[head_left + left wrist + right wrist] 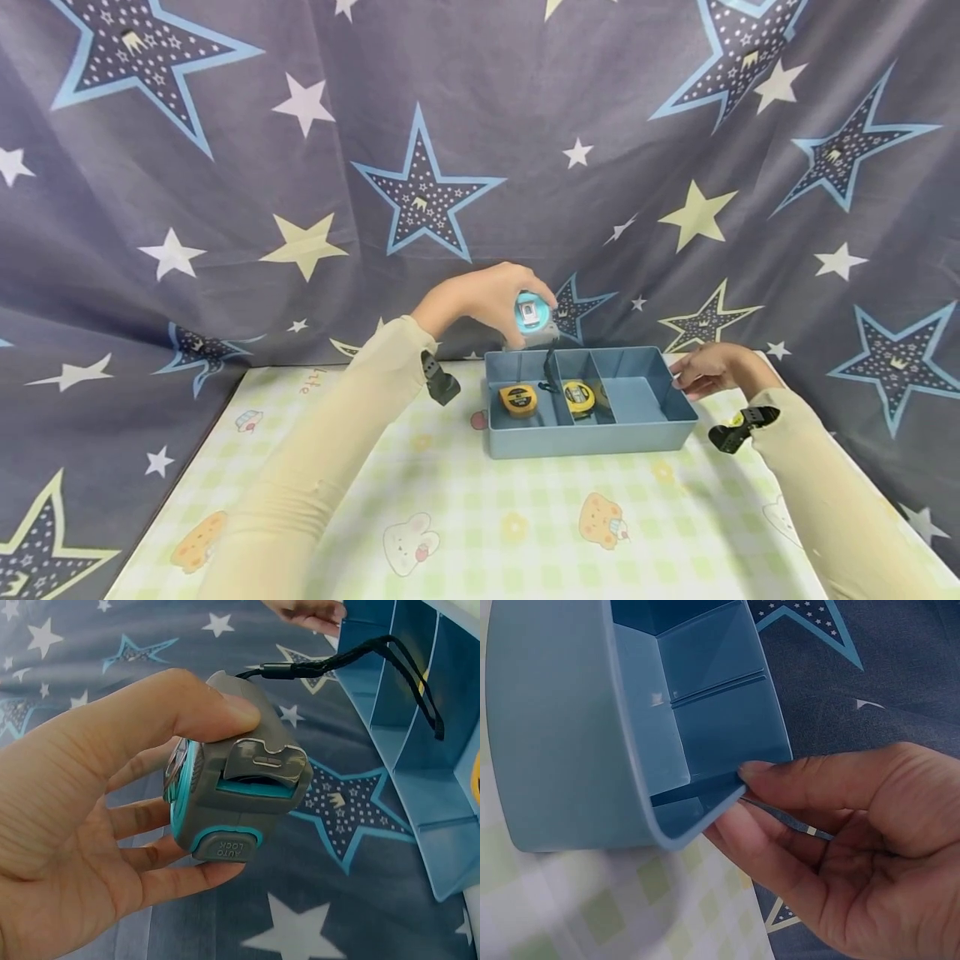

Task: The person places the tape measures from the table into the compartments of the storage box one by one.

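My left hand [498, 296] grips a grey and turquoise tape measure [240, 772] above the left end of a blue divided box [585, 442]. From the tape measure a black wrist strap [360, 660] hangs toward the box. The thumb lies across its top and the fingers curl round its side. At the box's right end my right hand [855, 840] pinches the rim between thumb and fingers. A yellow tape measure [518, 401] lies in the left compartment and another yellow tape measure [578, 398] in the middle one. The right compartment shows only its bare floor.
The box stands near the back edge of a table with a green checked cloth [513, 487]. Close behind it hangs a dark curtain [465, 217] printed with stars. Each wrist wears a black strap mount [441, 379].
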Tool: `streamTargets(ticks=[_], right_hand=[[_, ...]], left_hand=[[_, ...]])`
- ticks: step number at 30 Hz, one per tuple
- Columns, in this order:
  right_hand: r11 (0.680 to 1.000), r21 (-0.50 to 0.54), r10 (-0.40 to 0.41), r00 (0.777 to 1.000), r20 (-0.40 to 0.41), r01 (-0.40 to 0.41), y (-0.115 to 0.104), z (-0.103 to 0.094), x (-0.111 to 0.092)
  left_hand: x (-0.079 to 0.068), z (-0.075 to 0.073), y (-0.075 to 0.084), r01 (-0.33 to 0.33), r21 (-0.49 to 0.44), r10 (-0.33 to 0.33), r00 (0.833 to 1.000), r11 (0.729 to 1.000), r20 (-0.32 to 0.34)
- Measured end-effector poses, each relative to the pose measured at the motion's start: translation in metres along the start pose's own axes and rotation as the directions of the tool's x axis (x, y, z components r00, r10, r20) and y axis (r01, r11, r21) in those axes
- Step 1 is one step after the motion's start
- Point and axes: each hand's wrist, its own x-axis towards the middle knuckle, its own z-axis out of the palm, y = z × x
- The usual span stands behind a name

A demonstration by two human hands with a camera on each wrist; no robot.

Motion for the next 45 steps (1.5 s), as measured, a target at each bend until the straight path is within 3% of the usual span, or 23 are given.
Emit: streamTargets(ticks=[11,28,34,45], right_hand=[[1.000,0.002,0.011,1.000,-0.007,-0.011,-0.001,0.000,0.001],[1.000,-0.003,0.022,1.000,-0.023,-0.022,-0.003,0.001,0.004],[1.000,0.002,0.029,0.999,-0.032,-0.029,-0.003,0.001,0.003],[0.999,0.009,0.041,0.998,-0.038,-0.041,-0.002,0.001,0.003]], left_hand=[[0.022,0.006,0.009,-0.036,-0.025,0.036,0.999,0.999,-0.013],[0.057,0.023,0.021,-0.062,-0.043,0.057,0.991,0.997,-0.120],[0.067,0.031,0.023,-0.087,-0.094,0.072,0.986,0.992,-0.151],[0.086,0.044,0.033,-0.066,-0.183,0.033,0.983,0.981,-0.178]])
